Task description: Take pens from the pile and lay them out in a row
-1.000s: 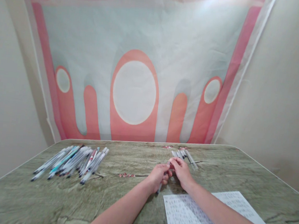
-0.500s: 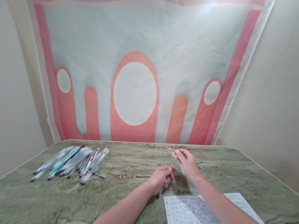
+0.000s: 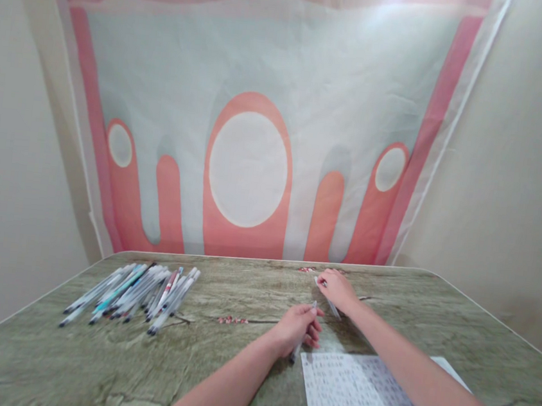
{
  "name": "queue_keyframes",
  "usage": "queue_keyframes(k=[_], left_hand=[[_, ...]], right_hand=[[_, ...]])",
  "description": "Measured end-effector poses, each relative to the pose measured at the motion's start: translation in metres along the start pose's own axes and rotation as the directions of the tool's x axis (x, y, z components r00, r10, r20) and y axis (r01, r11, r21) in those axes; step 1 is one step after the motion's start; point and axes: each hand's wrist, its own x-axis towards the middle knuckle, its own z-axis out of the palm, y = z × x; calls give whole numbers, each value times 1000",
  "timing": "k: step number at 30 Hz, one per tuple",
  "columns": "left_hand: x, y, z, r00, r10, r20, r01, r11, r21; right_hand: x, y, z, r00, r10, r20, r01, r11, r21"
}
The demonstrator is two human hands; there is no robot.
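Note:
My left hand (image 3: 297, 327) is closed around a clear-barrelled pen (image 3: 294, 354); the dark end sticks out below the palm and a pale end shows above the fingers. Slightly farther back and to the right, my right hand (image 3: 335, 289) pinches another pale, clear pen (image 3: 334, 309), slanted, its lower end near the tabletop. The two hands are close together but apart. In front of them lies a white sheet (image 3: 353, 386) covered with handwritten lines, partly hidden under my right forearm.
At the left of the wood-patterned table (image 3: 215, 365) lies a loose pile of pens (image 3: 133, 295), mostly clear with dark ends, among them a turquoise and a red-marked one. Behind the table's far edge hangs a pink and grey backdrop (image 3: 385, 79).
My right hand has come down a little, lowering its pen closer to the table. My left fingers have loosened slightly around their pen. The whole view has shifted slightly.

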Motion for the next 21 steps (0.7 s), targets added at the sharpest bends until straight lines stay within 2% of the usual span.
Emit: queue_keyframes(k=[13, 17, 21], left_hand=[[3, -3, -5, 999, 38, 22, -39, 999, 37], [2, -1, -5, 1000, 2, 14, -2, 1000, -21], [3, 3, -7, 1000, -30, 4, 30, 986, -161]], right_hand=[[3, 2, 3, 999, 52, 15, -52, 998, -30], [2, 4, 0, 998, 64, 5, -64, 998, -19], [-1, -1, -8, 995, 100, -28, -97, 991, 89]])
